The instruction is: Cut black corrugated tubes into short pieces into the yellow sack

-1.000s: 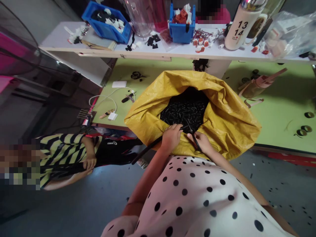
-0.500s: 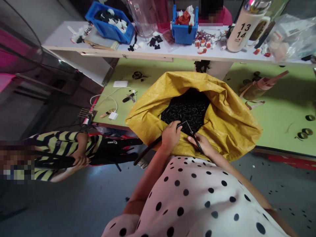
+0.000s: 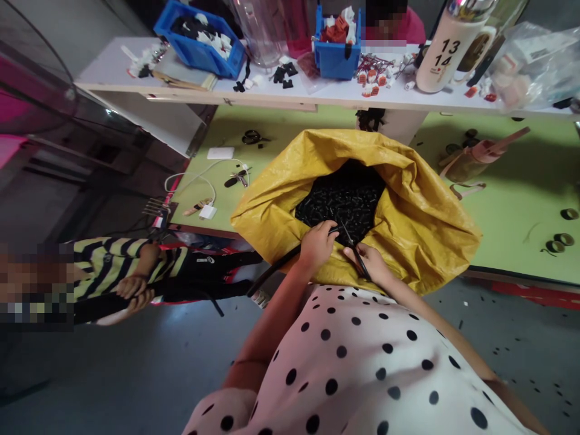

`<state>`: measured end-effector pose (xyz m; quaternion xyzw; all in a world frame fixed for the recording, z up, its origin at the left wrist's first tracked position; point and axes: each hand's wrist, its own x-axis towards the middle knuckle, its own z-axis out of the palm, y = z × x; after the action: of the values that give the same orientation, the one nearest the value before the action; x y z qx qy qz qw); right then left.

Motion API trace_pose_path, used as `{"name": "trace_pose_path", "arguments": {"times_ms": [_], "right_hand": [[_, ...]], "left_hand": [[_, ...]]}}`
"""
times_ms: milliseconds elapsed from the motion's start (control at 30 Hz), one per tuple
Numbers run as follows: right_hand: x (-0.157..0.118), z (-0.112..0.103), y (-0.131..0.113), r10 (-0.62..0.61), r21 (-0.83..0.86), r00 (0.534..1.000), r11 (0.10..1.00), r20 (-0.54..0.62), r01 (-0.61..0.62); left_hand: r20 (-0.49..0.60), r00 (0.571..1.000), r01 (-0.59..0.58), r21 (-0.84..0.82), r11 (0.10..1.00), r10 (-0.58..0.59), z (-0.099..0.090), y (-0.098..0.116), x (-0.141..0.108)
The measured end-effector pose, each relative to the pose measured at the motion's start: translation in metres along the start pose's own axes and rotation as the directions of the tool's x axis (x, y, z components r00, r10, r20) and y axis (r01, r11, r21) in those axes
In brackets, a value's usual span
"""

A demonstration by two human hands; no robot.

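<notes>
Since the earlier frames, a co-worker's hands (image 3: 135,293) have shifted farther out to the left of the person's left hand (image 3: 317,246). Green desk (image 3: 502,232) spreads ahead of both hands and off to either side. Beyond them, a white shelf (image 3: 106,75) runs across over its far part. Yellow sack (image 3: 421,223) gapes open directly before the hands, which work at its near rim. Two blue bins stand on the shelf: one (image 3: 233,63) ahead and left of the left hand, one (image 3: 335,63) nearly straight ahead. A white bottle (image 3: 437,66) stands ahead and right of the right hand (image 3: 370,263). Black tube (image 3: 281,263) is clasped in the left hand, its long end trailing back and left, its short end over the opening. Closed round dark handles, the right hand holds a cutting tool (image 3: 361,263), blades near that short end. Small black pieces (image 3: 339,205) fill the sack just beyond both hands.
</notes>
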<state>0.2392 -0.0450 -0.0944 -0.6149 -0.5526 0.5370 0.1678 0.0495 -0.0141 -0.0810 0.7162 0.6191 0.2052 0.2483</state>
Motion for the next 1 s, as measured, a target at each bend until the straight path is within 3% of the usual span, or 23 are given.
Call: {"name": "trace_pose_path", "arguments": {"times_ms": [400,533,667,767,1000], "right_hand": [[0.003,0.002,0.006,-0.051,-0.021,0.996,0.999,-0.07,0.049],[0.004,0.003,0.008,-0.044,0.039,0.995,0.998,-0.09,0.048],[-0.001,-0.004,0.002,-0.012,0.131,1.0,0.991,0.005,0.011],[-0.004,-0.008,-0.004,-0.016,0.134,0.998,0.991,0.054,0.009],[-0.004,-0.007,-0.002,0.01,0.098,1.0,0.995,0.027,-0.013]], "left_hand": [[0.026,0.998,0.044,0.265,0.963,-0.053,-0.02,-0.007,-0.033],[-0.003,0.997,0.08,0.276,0.958,-0.082,-0.019,-0.006,-0.029],[-0.039,0.992,0.126,0.242,0.962,-0.12,-0.021,-0.002,-0.024],[-0.023,0.995,0.102,0.225,0.969,-0.099,-0.023,0.0,-0.022],[-0.017,0.999,0.034,0.181,0.983,-0.031,-0.024,-0.005,-0.023]]}}
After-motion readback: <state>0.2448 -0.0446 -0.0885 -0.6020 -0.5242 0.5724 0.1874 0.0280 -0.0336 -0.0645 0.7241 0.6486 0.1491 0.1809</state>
